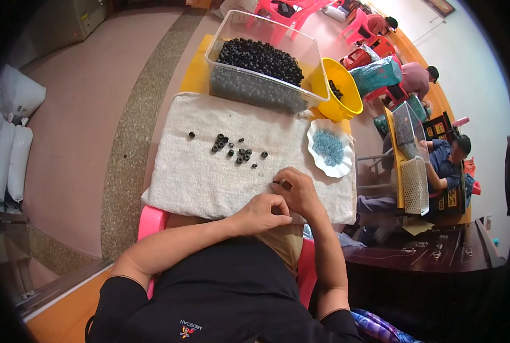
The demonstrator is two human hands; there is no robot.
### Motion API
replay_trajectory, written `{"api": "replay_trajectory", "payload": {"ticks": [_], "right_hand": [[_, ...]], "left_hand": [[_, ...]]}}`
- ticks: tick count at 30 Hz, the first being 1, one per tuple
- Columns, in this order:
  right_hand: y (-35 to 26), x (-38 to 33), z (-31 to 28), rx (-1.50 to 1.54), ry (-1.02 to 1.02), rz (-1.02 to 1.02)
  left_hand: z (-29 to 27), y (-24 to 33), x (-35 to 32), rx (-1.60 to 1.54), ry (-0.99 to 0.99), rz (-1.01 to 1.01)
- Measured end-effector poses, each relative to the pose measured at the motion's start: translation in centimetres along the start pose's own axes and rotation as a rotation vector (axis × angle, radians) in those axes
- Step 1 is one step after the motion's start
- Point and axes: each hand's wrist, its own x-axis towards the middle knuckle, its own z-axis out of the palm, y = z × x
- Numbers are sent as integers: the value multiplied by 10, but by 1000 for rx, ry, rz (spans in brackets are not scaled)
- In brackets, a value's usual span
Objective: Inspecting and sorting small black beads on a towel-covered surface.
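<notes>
My right hand [296, 193] is curled near the front of a white towel [195, 177], with the dark end of a small black piece [276, 182] showing at its fingertips. Just left of it and closer to my lap, my left hand [262, 215] is closed, thumb against fingers; what it pinches, if anything, is hidden. Beyond the hands, several small black ring-like plastic parts [244, 155] lie loosely grouped on the towel. To the right stands a white wavy-edged plate [313, 137] holding many tiny pale-blue translucent pieces [328, 147].
A clear plastic bin [255, 94] heaped with black parts stands at the towel's far edge. Right of it leans a yellow bowl [349, 91] with a few black parts. White sacks [19, 163] rest on the floor at left. Another person [446, 160] sits at the right.
</notes>
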Motion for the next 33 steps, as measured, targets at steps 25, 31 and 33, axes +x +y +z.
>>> {"api": "replay_trajectory", "payload": {"ticks": [25,31,33], "right_hand": [[-5,-58,-2,253,170,-75],[-11,-57,-10,335,123,-62],[-3,-56,-15,359,94,-36]], "left_hand": [[-4,-5,3,-640,102,-178],[-5,-4,3,-679,94,-184],[-6,-1,2,-682,105,-197]]}}
